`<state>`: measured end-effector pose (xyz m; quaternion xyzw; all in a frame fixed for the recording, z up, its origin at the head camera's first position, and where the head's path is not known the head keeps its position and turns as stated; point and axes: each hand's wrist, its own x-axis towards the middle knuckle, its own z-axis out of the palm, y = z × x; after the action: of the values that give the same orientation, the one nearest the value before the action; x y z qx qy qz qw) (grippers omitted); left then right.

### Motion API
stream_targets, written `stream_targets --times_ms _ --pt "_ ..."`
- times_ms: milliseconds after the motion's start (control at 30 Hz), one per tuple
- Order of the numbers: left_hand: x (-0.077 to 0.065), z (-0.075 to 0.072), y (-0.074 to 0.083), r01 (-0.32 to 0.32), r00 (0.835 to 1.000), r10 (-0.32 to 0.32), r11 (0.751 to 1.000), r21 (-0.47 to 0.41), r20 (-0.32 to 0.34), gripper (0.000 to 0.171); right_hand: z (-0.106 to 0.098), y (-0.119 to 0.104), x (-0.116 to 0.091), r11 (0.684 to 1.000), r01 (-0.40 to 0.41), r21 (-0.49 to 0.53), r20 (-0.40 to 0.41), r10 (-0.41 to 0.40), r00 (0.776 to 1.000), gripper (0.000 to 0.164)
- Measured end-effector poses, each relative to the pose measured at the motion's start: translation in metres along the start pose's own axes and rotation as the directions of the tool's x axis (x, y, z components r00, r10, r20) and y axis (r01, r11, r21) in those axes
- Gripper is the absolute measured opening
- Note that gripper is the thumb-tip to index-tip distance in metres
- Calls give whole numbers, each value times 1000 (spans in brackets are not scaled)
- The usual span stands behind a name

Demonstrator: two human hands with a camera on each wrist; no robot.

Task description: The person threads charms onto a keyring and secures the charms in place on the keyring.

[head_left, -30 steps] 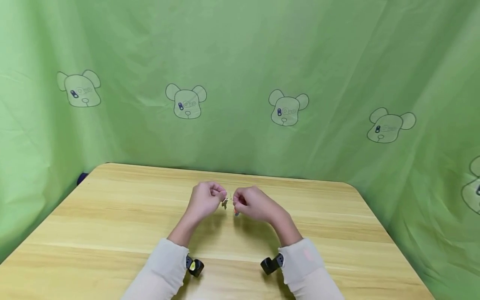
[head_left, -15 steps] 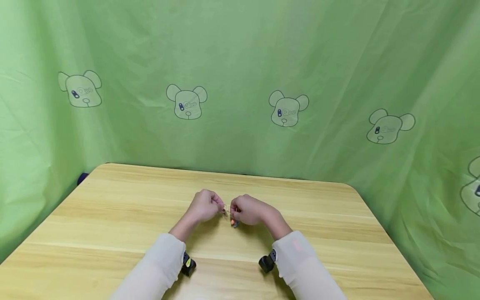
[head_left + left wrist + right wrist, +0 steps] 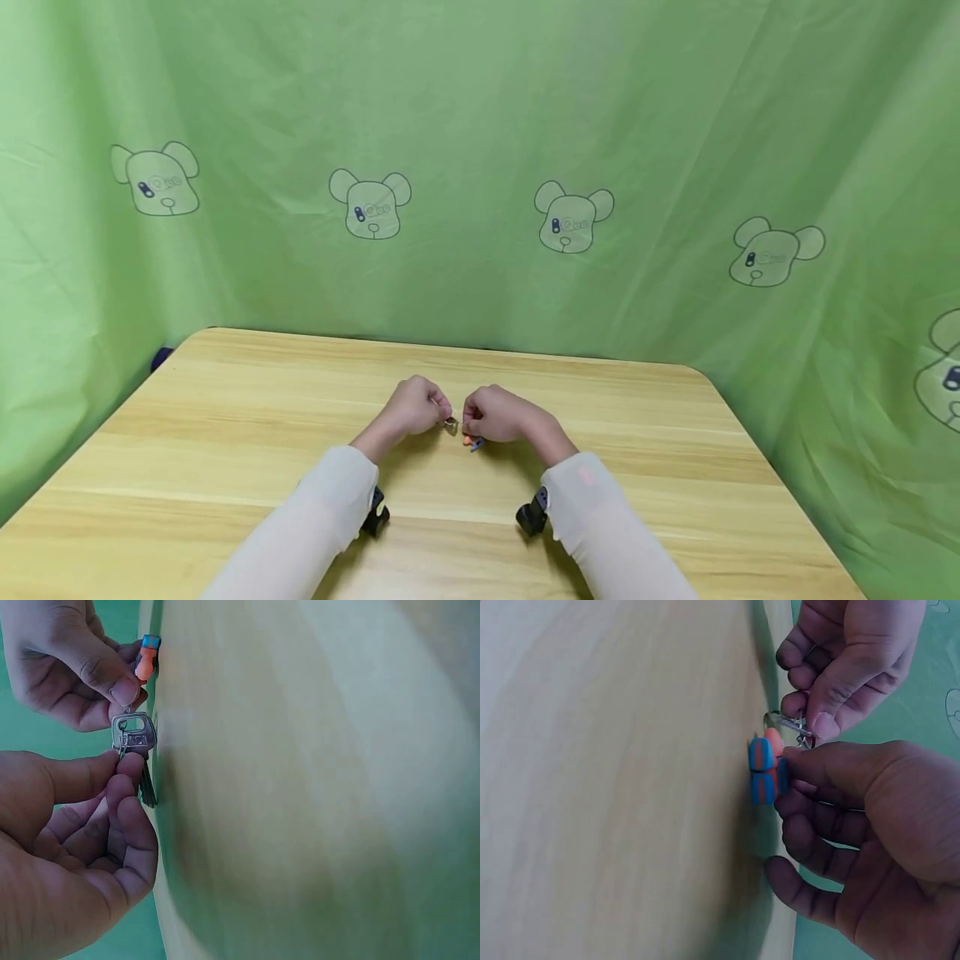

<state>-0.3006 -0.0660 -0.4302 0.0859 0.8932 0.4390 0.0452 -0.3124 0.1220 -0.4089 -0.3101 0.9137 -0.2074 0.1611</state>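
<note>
Over the middle of the table, my left hand [image 3: 412,407] pinches a key ring between thumb and index finger. Silver keys [image 3: 135,733] hang from it, one with a squarish metal head. Close beside it on the right, my right hand [image 3: 501,414] has its thumb and index finger pinched together at the thin metal link of a keychain charm [image 3: 763,771]. The charm is blue and orange and dangles just below those fingertips. In the right wrist view the fingertips of both hands nearly meet at the ring, and they hide part of the ring and link.
The light wooden table [image 3: 225,467] extends around both hands. A green curtain [image 3: 465,100] printed with bear heads hangs behind it. Black wrist cameras, such as the right one [image 3: 532,515], sit under the sleeve cuffs.
Both hands have come down a little towards the person, mostly in the first half second, still close together. More of the charm now shows below the right hand.
</note>
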Motion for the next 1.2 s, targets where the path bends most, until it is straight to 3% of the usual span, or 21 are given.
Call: stream_targets --times_ms 567,900,1067,1200 --pt "8 1 2 -34 999 34 991 128 0 6 3 11 5 998 6 69 -18 -5 1000 17" --pt "4 -7 -2 -14 1000 16 993 113 -14 7 -4 15 -4 998 -26 63 -62 30 998 16" --pt "0 -13 -1 -40 999 40 997 66 -7 8 -5 16 -8 999 -2 32 -144 6 990 14" --pt "-3 -16 2 -112 992 117 987 113 -39 9 -4 15 -8 999 22 -41 -264 -32 964 13"
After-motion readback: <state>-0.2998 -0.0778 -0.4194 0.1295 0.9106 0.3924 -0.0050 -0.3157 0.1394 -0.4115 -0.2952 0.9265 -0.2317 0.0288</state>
